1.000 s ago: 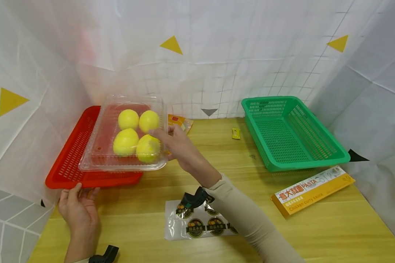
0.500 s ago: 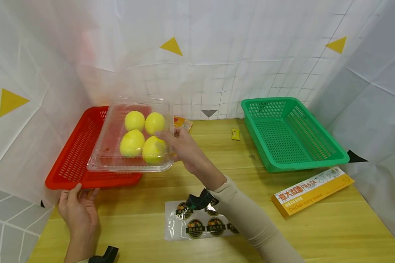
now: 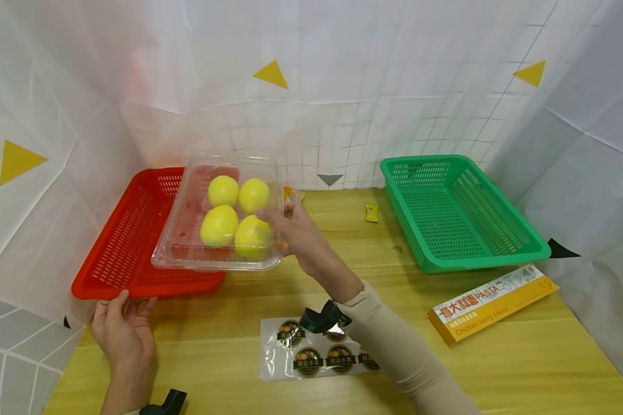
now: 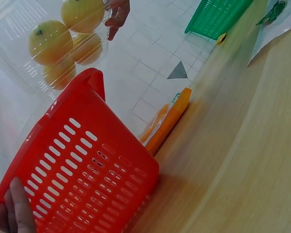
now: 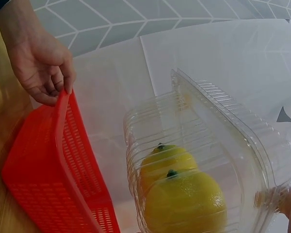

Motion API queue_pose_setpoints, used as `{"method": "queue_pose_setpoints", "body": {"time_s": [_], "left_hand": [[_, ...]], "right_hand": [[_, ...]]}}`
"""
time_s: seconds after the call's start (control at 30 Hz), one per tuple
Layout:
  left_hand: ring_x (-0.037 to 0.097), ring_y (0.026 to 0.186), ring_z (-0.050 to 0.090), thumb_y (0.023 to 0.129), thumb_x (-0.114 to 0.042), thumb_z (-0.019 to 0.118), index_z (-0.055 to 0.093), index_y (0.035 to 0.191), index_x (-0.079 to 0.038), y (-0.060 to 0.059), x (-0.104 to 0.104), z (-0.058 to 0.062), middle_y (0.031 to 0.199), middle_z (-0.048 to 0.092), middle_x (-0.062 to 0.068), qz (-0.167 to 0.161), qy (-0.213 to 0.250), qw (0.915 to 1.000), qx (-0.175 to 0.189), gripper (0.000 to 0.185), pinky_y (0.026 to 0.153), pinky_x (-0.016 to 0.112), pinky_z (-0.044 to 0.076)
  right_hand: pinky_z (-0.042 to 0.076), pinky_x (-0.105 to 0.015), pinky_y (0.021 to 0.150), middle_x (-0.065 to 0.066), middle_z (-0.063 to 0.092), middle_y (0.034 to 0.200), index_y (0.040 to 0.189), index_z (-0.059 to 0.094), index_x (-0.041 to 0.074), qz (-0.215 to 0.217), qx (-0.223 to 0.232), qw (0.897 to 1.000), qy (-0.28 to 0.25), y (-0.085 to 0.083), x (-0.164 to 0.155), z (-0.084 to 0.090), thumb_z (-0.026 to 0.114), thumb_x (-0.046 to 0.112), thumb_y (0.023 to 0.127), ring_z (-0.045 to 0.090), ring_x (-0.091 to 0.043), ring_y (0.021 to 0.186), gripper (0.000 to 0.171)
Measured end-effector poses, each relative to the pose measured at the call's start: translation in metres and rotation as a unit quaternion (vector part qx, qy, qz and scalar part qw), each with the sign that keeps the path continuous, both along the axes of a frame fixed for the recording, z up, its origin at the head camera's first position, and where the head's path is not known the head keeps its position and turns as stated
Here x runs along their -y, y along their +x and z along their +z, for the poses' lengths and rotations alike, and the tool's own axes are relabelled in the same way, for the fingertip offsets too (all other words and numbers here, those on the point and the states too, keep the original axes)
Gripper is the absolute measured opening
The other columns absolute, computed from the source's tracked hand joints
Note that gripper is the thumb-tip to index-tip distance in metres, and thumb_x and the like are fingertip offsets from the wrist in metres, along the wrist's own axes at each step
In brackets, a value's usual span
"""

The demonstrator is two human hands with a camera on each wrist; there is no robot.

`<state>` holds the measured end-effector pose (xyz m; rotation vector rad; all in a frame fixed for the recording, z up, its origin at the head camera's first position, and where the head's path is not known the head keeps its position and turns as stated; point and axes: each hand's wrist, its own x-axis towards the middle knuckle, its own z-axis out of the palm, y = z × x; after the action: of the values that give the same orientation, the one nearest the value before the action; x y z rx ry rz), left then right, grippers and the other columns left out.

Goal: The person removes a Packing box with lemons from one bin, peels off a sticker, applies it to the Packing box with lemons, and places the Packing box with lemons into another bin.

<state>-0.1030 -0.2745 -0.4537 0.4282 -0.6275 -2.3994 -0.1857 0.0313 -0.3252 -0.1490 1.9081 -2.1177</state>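
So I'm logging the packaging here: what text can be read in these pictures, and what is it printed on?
"PASTA" and "Chicken curry sauce": on the yellow box lying on the table, beside large Chinese characters.
Round labels on the sticker sheet: characters too small to read.
Orange packet behind the clamshell: print not legible.
Small yellow sachet: too small to read.

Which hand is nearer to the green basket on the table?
The right hand, holding the clear box of lemons, is nearer the green basket. The left hand grips the red basket, farther away.
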Motion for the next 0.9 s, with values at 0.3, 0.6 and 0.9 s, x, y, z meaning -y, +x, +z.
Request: {"method": "queue_pose_setpoints", "body": {"time_s": [0.3, 0.6, 0.9], "left_hand": [[0.034, 0.083, 0.070, 0.101, 0.006, 0.059, 0.050, 0.137, 0.010, -0.001, -0.001, 0.000, 0.152, 0.046, 0.022, 0.003, -0.010, 0.9998, -0.016, 0.038, 0.063, 0.042, 0.063], [0.035, 0.082, 0.069, 0.102, 0.005, 0.059, 0.051, 0.137, 0.009, 0.000, 0.001, 0.000, 0.153, 0.047, 0.021, -0.002, 0.000, 0.9998, -0.017, 0.036, 0.064, 0.043, 0.063], [0.035, 0.086, 0.070, 0.102, 0.005, 0.060, 0.052, 0.136, 0.008, 0.001, 0.001, 0.001, 0.153, 0.046, 0.019, -0.004, 0.002, 1.0000, -0.007, 0.035, 0.064, 0.043, 0.063]], "right_hand": [[0.060, -0.042, 0.074, -0.013, 0.046, 0.128, 0.124, 0.039, 0.006, -0.009, 0.001, 1.000, 0.010, 0.000, -0.005, -0.004, 0.070, 0.040, 0.096, 0.058, -0.028, 0.111, 0.054], [0.060, -0.041, 0.071, -0.013, 0.046, 0.128, 0.121, 0.039, 0.007, -0.006, 0.004, 1.000, 0.004, 0.001, -0.011, -0.012, 0.071, 0.041, 0.095, 0.058, -0.026, 0.106, 0.054], [0.061, -0.043, 0.070, -0.015, 0.046, 0.129, 0.123, 0.041, 0.005, -0.013, 0.010, 1.000, 0.015, 0.001, -0.017, -0.022, 0.071, 0.041, 0.094, 0.057, -0.028, 0.106, 0.055]]}}
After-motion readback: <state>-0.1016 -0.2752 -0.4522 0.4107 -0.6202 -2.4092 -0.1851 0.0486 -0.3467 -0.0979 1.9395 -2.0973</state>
